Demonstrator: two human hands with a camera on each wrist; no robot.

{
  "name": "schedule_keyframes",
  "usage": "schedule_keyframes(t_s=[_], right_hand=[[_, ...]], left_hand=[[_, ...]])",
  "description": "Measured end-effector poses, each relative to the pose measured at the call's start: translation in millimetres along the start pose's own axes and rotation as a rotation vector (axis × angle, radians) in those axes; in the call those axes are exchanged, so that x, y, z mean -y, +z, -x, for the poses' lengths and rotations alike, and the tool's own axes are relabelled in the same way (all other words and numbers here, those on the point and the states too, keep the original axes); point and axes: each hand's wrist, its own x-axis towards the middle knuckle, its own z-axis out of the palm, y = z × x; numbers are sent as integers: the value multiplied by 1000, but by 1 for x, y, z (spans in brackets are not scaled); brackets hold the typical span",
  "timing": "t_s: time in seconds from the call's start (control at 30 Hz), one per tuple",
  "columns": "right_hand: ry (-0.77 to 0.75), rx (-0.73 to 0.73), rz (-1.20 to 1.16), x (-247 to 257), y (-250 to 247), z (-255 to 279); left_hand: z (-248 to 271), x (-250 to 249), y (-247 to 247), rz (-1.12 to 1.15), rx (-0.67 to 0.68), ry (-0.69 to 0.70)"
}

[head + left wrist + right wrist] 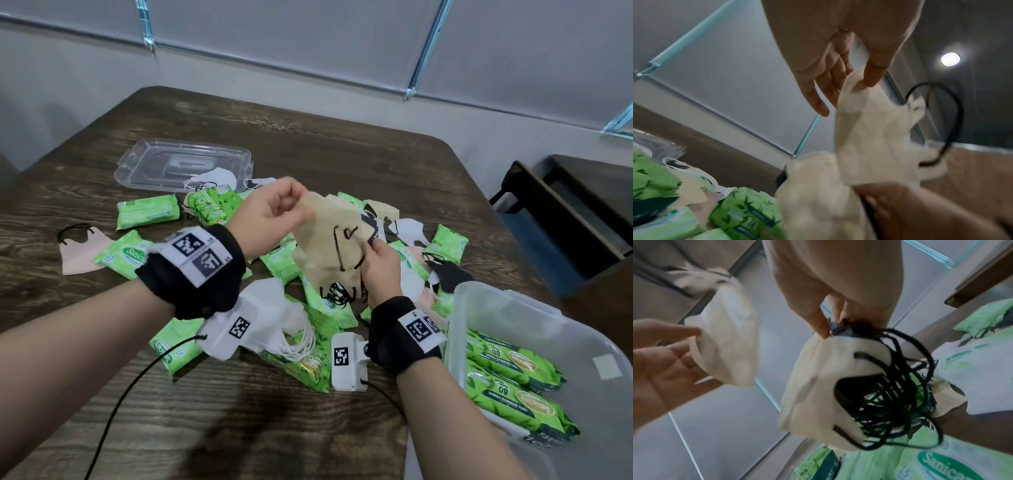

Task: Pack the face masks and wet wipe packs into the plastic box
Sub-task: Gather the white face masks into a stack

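Observation:
Above the pile of masks and green wet wipe packs [294, 263], my left hand [277, 212] pinches the top edge of a beige face mask [329, 222] [869, 128] with a black ear loop. My right hand [380, 263] grips a bunch of beige masks [818, 386] by one end, and their black loops [339, 291] [900, 394] dangle in a tangle. The clear plastic box [534, 315] stands at the right front with two large green wipe packs [513, 380] lying in it.
The box's clear lid [185, 164] lies at the far left of the wooden table [239, 428]. A pink mask [82, 253] lies apart at the left. White masks [274, 308] and a black mask [448, 274] sit in the pile. A dark bench [582, 212] stands to the right.

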Motion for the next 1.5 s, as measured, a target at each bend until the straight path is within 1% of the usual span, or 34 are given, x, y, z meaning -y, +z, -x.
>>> schedule_keyframes(t_s=[0.07,0.1,0.13,0.17,0.23,0.27,0.3,0.33,0.43,0.63,0.7,0.83,0.93,1.03,1.13,1.17,1.23,1.3,1.37,1.43,1.5], right_hand=[[-25,42,24,0,0,0],[-32,84,13,1,1,1],[-38,129,-3,1,1,2],[-42,174,-22,1,2,3],[-20,275,-67,6,4,8],[3,325,-100,9,6,11],[19,366,-134,11,7,15],[39,388,-159,13,8,17],[70,422,-204,18,8,21],[113,424,-336,24,10,21],[135,415,-375,23,11,19],[178,368,-392,18,12,15],[188,360,-435,15,13,15],[162,432,-458,17,11,16],[156,468,-480,18,10,17],[163,478,-488,17,10,16],[178,506,-495,17,9,16],[190,520,-471,17,8,17],[204,500,-429,16,10,16],[236,499,-373,18,11,16],[248,568,-325,20,8,15]], left_hand=[[-7,-15,-5,78,-29,-13],[-9,-19,-8,81,-6,-26],[-11,-22,-10,63,48,-48],[-13,-24,-11,9,122,-83],[-14,-18,-10,-196,265,-151],[-14,-11,-7,-316,295,-155],[-14,-4,-4,-412,287,-141],[-13,3,-2,-471,248,-125],[-9,15,4,-544,135,-90],[-11,18,8,-653,133,10],[-12,18,7,-650,114,1],[-11,19,8,-637,110,-107],[-11,18,8,-540,126,-139],[-13,13,6,-397,132,-165],[-13,12,7,-509,161,-120],[-14,12,7,-522,150,-125],[-14,12,5,-451,107,-175],[-12,13,4,-311,100,-257],[-10,14,4,-272,93,-311],[-9,18,5,-285,75,-305],[-11,19,4,-287,60,-275]])
